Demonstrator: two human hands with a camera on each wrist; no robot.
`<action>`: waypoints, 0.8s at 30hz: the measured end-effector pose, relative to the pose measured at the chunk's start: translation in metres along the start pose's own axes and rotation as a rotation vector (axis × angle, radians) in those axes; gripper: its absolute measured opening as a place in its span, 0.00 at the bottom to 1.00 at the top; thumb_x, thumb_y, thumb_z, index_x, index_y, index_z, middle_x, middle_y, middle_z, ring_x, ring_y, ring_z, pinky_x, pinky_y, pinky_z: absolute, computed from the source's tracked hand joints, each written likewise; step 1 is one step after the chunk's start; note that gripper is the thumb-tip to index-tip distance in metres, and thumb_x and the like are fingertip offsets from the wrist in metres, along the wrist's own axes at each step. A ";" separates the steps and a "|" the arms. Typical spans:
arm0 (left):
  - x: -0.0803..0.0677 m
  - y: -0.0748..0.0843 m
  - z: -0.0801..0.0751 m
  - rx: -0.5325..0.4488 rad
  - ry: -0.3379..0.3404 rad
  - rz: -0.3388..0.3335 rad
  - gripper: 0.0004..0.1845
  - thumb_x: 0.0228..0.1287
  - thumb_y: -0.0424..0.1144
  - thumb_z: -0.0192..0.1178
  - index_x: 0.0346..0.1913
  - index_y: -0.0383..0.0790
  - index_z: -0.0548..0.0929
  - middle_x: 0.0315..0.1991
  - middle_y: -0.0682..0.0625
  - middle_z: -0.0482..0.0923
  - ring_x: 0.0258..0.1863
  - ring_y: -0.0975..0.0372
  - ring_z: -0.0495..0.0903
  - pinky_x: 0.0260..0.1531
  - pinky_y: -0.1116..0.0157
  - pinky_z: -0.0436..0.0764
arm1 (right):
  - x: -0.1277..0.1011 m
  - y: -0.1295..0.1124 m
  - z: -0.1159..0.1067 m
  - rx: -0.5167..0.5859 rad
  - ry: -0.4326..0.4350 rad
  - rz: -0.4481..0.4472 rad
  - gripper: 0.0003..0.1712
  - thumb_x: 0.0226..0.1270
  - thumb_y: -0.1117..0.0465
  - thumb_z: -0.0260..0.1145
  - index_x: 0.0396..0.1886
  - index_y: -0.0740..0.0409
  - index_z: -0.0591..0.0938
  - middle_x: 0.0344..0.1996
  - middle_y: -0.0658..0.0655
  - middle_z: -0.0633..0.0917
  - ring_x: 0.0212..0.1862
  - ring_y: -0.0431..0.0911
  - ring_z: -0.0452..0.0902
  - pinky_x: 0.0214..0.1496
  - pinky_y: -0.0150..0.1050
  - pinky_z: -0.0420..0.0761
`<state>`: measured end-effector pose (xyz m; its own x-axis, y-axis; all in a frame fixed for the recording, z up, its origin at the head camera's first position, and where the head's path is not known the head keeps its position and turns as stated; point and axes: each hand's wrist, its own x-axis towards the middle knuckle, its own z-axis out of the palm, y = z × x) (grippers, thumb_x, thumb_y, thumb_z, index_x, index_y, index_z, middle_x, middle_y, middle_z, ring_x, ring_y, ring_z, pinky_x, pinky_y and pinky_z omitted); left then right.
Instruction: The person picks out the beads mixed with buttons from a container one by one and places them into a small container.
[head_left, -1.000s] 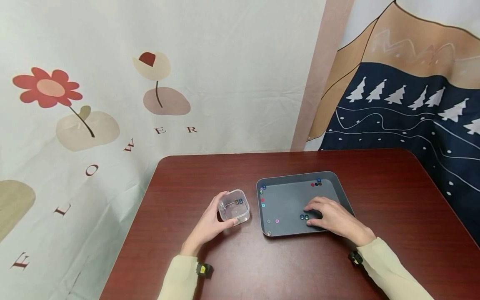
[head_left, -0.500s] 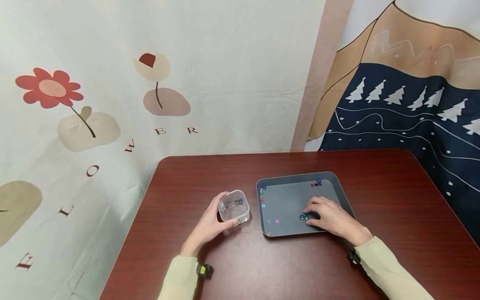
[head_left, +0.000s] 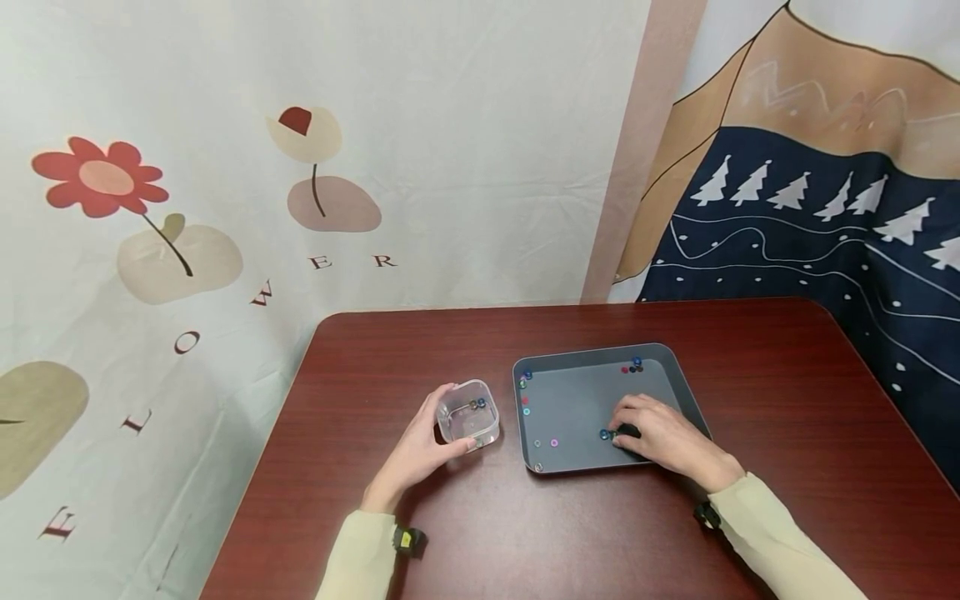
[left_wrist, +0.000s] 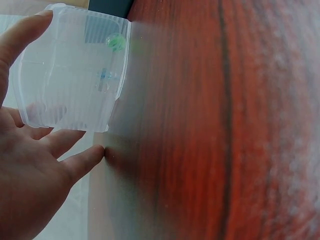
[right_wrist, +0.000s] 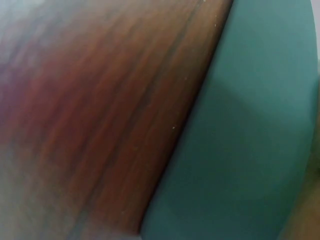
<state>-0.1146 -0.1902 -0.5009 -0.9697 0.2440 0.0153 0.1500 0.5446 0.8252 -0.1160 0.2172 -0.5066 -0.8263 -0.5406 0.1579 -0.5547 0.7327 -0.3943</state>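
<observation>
My left hand (head_left: 416, 452) grips a small clear plastic box (head_left: 486, 433) by its sides, thumb in front and fingers behind. Inside the box lie a few small shiny beads (head_left: 478, 403). The left wrist view shows the box (left_wrist: 55, 75) tilted, with a green bead (left_wrist: 115, 42) seen through its wall. Over the front part of a grey tray (head_left: 577, 396), my right hand (head_left: 667, 437) pinches a small dark bead between thumb and fingertips, which partly hide it. A blue bead (head_left: 604, 434) lies just left of those fingertips.
Several coloured beads lie along the tray's left side, including a pink ring-shaped bead (head_left: 554, 442). A cluster of red and dark beads (head_left: 633, 368) sits at its back right. Tray and box are on a reddish-brown table (head_left: 465, 342), with a printed curtain (head_left: 480, 150) behind.
The right thumb and fingertips have drawn together around the dark bead, which was in plain view between them before. My left hand and the box stay put.
</observation>
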 end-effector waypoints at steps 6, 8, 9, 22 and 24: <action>-0.001 0.000 0.000 0.004 0.001 -0.004 0.51 0.52 0.46 0.80 0.78 0.48 0.63 0.70 0.46 0.69 0.65 0.51 0.73 0.66 0.46 0.68 | 0.000 0.001 -0.001 0.036 -0.007 0.040 0.08 0.61 0.59 0.79 0.40 0.48 0.90 0.43 0.44 0.83 0.47 0.42 0.79 0.51 0.46 0.82; -0.001 0.000 0.000 0.002 -0.001 -0.004 0.51 0.52 0.46 0.80 0.77 0.49 0.63 0.70 0.47 0.69 0.65 0.52 0.73 0.66 0.46 0.69 | -0.001 0.001 -0.001 0.040 0.005 0.048 0.08 0.61 0.59 0.79 0.40 0.47 0.90 0.43 0.44 0.83 0.46 0.42 0.79 0.50 0.46 0.82; -0.001 0.000 0.000 -0.002 -0.002 -0.007 0.51 0.52 0.46 0.80 0.77 0.50 0.63 0.70 0.47 0.69 0.64 0.52 0.73 0.66 0.47 0.68 | -0.001 0.001 -0.002 0.041 0.012 0.051 0.09 0.61 0.59 0.79 0.40 0.47 0.90 0.43 0.44 0.83 0.46 0.42 0.80 0.50 0.46 0.82; 0.000 -0.001 -0.001 -0.008 -0.010 -0.004 0.50 0.52 0.45 0.80 0.77 0.49 0.63 0.70 0.46 0.69 0.64 0.52 0.73 0.66 0.46 0.69 | -0.004 -0.006 -0.010 0.068 0.135 0.070 0.10 0.61 0.62 0.79 0.41 0.49 0.89 0.43 0.46 0.84 0.46 0.44 0.81 0.48 0.47 0.84; -0.001 -0.001 -0.001 -0.008 -0.008 -0.003 0.51 0.52 0.45 0.80 0.77 0.49 0.63 0.70 0.46 0.69 0.64 0.52 0.72 0.66 0.46 0.68 | -0.004 -0.008 -0.012 0.071 0.147 0.078 0.10 0.61 0.62 0.79 0.42 0.50 0.89 0.44 0.47 0.85 0.47 0.45 0.82 0.49 0.48 0.84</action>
<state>-0.1144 -0.1916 -0.5011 -0.9685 0.2491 0.0080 0.1454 0.5386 0.8299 -0.1097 0.2179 -0.4935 -0.8749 -0.4133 0.2526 -0.4843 0.7361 -0.4730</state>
